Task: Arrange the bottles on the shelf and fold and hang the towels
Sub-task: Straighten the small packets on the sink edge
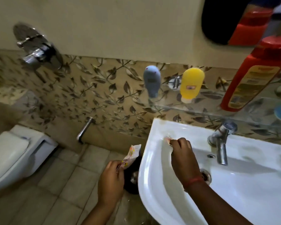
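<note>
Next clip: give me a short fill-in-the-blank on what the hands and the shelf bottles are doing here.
1. The left hand holds a crumpled ____ beside the sink.
2. The right hand pinches a small scrap on the sink's ____.
3. On the glass shelf, the bottle between the grey bottle and the red bottle is ____.

Missing words: wrapper; rim; yellow

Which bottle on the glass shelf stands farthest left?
The grey bottle. The yellow bottle is next to its right; the big red bottle comes after that.
</note>
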`<state>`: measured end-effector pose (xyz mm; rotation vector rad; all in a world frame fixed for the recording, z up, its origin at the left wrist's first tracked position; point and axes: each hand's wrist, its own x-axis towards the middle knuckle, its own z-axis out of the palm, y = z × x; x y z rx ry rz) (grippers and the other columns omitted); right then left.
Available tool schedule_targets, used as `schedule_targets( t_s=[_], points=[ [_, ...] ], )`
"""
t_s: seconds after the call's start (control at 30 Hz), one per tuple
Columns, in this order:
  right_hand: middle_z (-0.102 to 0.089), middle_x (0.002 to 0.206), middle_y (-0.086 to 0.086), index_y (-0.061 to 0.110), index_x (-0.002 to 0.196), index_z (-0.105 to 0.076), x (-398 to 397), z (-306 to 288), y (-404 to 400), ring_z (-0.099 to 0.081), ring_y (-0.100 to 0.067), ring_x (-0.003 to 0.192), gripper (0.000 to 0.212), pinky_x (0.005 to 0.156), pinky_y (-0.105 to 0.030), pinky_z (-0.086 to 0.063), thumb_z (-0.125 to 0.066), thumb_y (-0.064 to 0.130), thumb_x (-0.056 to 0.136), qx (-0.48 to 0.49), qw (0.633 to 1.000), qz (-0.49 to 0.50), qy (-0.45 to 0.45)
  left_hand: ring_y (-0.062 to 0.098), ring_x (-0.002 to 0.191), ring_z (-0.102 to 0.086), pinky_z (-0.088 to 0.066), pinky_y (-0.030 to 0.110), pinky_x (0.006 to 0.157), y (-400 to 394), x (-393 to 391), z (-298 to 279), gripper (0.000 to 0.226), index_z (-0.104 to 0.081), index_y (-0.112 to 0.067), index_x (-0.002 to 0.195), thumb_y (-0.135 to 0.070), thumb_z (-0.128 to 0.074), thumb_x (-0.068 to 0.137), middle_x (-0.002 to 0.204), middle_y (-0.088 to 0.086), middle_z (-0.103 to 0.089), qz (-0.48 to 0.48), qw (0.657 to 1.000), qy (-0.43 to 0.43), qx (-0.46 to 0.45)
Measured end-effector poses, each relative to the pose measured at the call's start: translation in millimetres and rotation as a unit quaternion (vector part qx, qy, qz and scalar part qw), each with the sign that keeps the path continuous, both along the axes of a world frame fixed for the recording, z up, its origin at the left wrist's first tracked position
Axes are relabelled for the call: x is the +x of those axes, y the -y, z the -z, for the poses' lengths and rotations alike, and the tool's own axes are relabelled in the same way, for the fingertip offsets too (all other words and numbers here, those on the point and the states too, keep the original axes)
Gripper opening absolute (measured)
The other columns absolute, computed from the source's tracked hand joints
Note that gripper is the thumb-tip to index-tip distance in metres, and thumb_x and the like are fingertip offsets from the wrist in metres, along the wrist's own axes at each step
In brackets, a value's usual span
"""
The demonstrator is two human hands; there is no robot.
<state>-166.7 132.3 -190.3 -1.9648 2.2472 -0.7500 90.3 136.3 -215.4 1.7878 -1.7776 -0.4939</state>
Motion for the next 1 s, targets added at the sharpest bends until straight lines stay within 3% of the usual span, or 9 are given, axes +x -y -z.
schedule_targets(
  t_s=[0.07, 0.2, 0.37, 0.47, 0.57, 0.83, 0.9, 1.0],
  points=[
    [-0.056, 0.098, -0.008, 0.01, 0.114, -0.063, 30, -8, -7, -0.053, -0.027, 0.09, 0.039, 0.074, -0.037, -0.053, -0.059, -0.008, 0.079, -0.015, 0.999, -0.032, 0.023, 0.018, 0.078, -0.063, -0.046, 0.031, 0.065, -16, 26, 8, 0.012, -0.069, -0.021, 0.092, -0.015, -0.06, 0.094, 0.088, -0.004, -0.068, -0.066, 0.996, -0.041, 0.03],
    [-0.058, 0.093, -0.008, 0.014, 0.097, -0.061, 109, -22, -19, -0.054, -0.029, 0.084, 0.029, 0.064, -0.039, -0.05, -0.065, 0.0, 0.072, -0.025, 0.994, -0.094, 0.042, 0.024, 0.08, -0.068, -0.053, 0.036, 0.071, -30, 63, 28, 0.015, -0.069, -0.021, 0.089, -0.009, -0.063, 0.093, 0.085, -0.001, -0.073, -0.178, 0.973, -0.113, 0.098],
    [-0.053, 0.103, -0.002, 0.02, 0.105, -0.054, 223, 21, -26, -0.05, -0.021, 0.091, 0.033, 0.064, -0.034, -0.051, -0.057, 0.006, 0.075, 0.052, 0.98, -0.161, 0.109, 0.021, 0.074, -0.068, -0.056, 0.044, 0.072, -24, 100, 63, 0.02, -0.063, -0.027, 0.082, -0.013, -0.059, 0.095, 0.077, -0.003, -0.071, -0.205, 0.952, -0.159, 0.161],
    [-0.053, 0.112, -0.002, 0.021, 0.115, -0.056, 273, 90, -16, -0.052, -0.022, 0.102, 0.042, 0.076, -0.034, -0.053, -0.053, 0.002, 0.078, 0.133, 0.975, -0.111, 0.14, 0.023, 0.068, -0.068, -0.057, 0.049, 0.069, -9, 133, 108, 0.025, -0.058, -0.036, 0.077, -0.019, -0.059, 0.095, 0.071, -0.001, -0.069, -0.215, 0.943, -0.164, 0.194],
    [-0.055, 0.114, -0.006, 0.018, 0.112, -0.06, 303, 164, 1, -0.055, -0.026, 0.105, 0.041, 0.085, -0.035, -0.051, -0.053, -0.001, 0.077, 0.193, 0.966, -0.047, 0.164, 0.022, 0.07, -0.071, -0.059, 0.049, 0.067, 7, 166, 170, 0.019, -0.058, -0.04, 0.076, -0.029, -0.056, 0.091, 0.073, -0.005, -0.071, -0.207, 0.939, -0.156, 0.227],
    [-0.053, 0.123, -0.022, 0.0, 0.119, -0.059, 302, 364, 48, -0.054, -0.04, 0.111, 0.041, 0.092, -0.041, -0.046, -0.052, -0.006, 0.079, 0.273, 0.938, 0.121, 0.176, 0.029, 0.076, -0.072, -0.059, 0.043, 0.073, 55, 179, 351, 0.01, -0.062, -0.025, 0.081, -0.022, -0.057, 0.09, 0.081, 0.005, -0.074, -0.121, 0.925, -0.118, 0.341],
    [-0.052, 0.122, -0.025, -0.004, 0.115, -0.059, 288, 402, 57, -0.054, -0.043, 0.108, 0.038, 0.093, -0.04, -0.044, -0.053, -0.006, 0.078, 0.276, 0.93, 0.158, 0.185, 0.033, 0.083, -0.07, -0.053, 0.034, 0.074, 66, 164, 381, 0.01, -0.067, -0.016, 0.088, -0.015, -0.057, 0.092, 0.086, 0.012, -0.074, -0.091, 0.927, -0.103, 0.35],
    [-0.05, 0.124, -0.026, -0.005, 0.118, -0.056, 267, 457, 76, -0.051, -0.041, 0.114, 0.036, 0.099, -0.035, -0.038, -0.052, -0.006, 0.082, 0.29, 0.915, 0.202, 0.194, 0.037, 0.094, -0.067, -0.047, 0.035, 0.074, 85, 137, 429, 0.016, -0.069, -0.004, 0.103, -0.009, -0.057, 0.093, 0.099, 0.019, -0.073, -0.05, 0.936, -0.087, 0.337]
  ],
)
